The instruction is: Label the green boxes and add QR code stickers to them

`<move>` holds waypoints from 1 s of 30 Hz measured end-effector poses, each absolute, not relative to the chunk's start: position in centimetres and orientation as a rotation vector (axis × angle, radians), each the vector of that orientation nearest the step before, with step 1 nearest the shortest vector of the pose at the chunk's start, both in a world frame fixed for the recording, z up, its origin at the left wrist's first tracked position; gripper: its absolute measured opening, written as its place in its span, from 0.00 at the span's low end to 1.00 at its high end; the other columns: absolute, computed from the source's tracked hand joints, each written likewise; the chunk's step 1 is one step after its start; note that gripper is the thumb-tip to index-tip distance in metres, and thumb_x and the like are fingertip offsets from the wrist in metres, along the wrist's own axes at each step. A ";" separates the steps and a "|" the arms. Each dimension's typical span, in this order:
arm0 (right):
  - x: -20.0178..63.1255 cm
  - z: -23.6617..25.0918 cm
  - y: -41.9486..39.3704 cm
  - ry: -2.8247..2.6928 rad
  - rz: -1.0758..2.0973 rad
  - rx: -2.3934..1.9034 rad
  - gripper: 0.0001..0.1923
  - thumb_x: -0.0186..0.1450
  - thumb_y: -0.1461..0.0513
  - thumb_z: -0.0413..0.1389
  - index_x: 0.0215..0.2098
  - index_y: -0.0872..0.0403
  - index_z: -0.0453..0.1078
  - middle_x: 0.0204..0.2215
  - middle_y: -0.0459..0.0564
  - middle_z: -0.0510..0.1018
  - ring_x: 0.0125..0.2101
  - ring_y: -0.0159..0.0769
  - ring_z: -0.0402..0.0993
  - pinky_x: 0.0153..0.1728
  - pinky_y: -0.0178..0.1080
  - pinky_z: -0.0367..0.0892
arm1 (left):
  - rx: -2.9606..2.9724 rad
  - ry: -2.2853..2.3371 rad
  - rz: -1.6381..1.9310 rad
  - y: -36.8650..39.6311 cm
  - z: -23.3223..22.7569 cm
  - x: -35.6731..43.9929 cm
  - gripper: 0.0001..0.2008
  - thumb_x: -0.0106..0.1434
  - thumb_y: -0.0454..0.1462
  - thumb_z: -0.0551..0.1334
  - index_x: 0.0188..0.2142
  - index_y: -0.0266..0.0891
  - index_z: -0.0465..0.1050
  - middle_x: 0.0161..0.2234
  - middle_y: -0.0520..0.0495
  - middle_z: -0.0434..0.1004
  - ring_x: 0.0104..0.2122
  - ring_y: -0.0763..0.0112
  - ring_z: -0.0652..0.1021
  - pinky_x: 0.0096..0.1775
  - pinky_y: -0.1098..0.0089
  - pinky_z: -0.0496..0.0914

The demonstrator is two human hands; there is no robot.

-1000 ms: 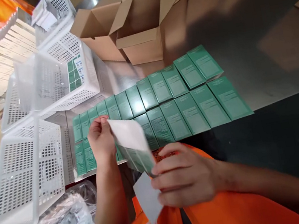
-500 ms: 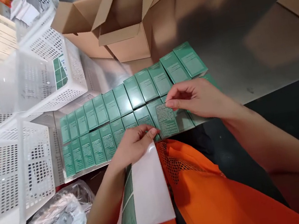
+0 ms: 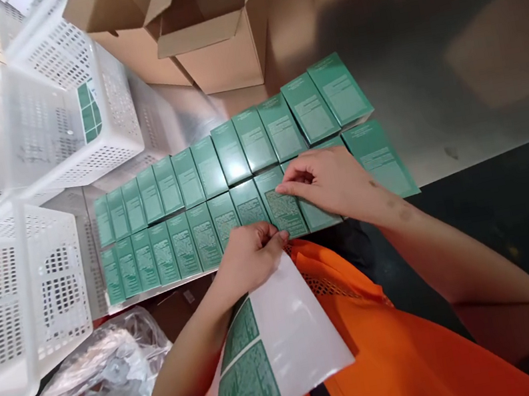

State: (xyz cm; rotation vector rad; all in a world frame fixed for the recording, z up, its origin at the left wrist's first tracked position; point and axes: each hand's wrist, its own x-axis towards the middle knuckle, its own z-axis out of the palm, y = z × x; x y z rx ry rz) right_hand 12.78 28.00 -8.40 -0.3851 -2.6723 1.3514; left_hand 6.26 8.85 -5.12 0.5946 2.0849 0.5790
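Note:
Two rows of green boxes [image 3: 208,167] stand side by side on the metal table. My left hand [image 3: 253,254] is closed on a white sticker sheet [image 3: 296,328] that hangs below it, with large printed green stickers left on its lower part. The left fingertips also reach the lower edge of a box in the near row. On that box lies a printed green sticker [image 3: 287,214], its upper edge pinched by my right hand [image 3: 325,181]. Whether all of the sticker touches the box I cannot tell. Boxes to its left in the near row bear similar printed panels.
White perforated baskets [image 3: 116,101] stand at the left, one holding a green sticker sheet [image 3: 88,112]. Open cardboard boxes [image 3: 220,56] are behind the rows. A clear plastic bag [image 3: 103,387] hangs below the table edge at lower left.
The sticker has come down from a tilted position onto the box, lining up with its face. My right hand moved slightly left with it. The sheet in my left hand has swung right.

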 end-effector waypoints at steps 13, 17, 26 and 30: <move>12.4 -9.3 27.2 -2.734 1.233 -0.438 0.12 0.65 0.56 0.63 0.27 0.53 0.76 0.27 0.47 0.77 0.27 0.35 0.69 0.29 0.39 0.56 | 0.550 2.102 0.488 9.5 -5.0 5.9 0.16 0.61 0.45 0.59 0.21 0.41 0.66 0.16 0.55 0.64 0.18 0.74 0.63 0.24 0.71 0.57; 12.9 -9.6 26.8 -2.710 1.170 -0.422 0.11 0.66 0.55 0.62 0.29 0.53 0.76 0.30 0.49 0.76 0.29 0.36 0.70 0.29 0.40 0.58 | 0.578 2.138 0.412 10.3 -4.9 5.9 0.15 0.60 0.42 0.59 0.19 0.41 0.66 0.15 0.54 0.66 0.18 0.72 0.65 0.24 0.70 0.57; 12.7 -9.3 25.9 -2.677 0.990 -0.596 0.41 0.60 0.49 0.66 0.66 0.50 0.59 0.46 0.59 0.69 0.33 0.45 0.71 0.27 0.41 0.65 | 0.719 2.249 0.372 8.4 -3.0 4.8 0.15 0.66 0.45 0.57 0.26 0.42 0.69 0.16 0.55 0.66 0.18 0.71 0.65 0.24 0.70 0.55; 13.1 -9.2 25.3 -2.603 1.134 -0.552 0.41 0.59 0.44 0.65 0.64 0.51 0.60 0.45 0.60 0.70 0.37 0.49 0.72 0.30 0.43 0.70 | 0.595 2.677 0.660 6.9 -1.5 2.7 0.15 0.68 0.49 0.57 0.34 0.41 0.73 0.17 0.56 0.65 0.18 0.73 0.65 0.25 0.70 0.57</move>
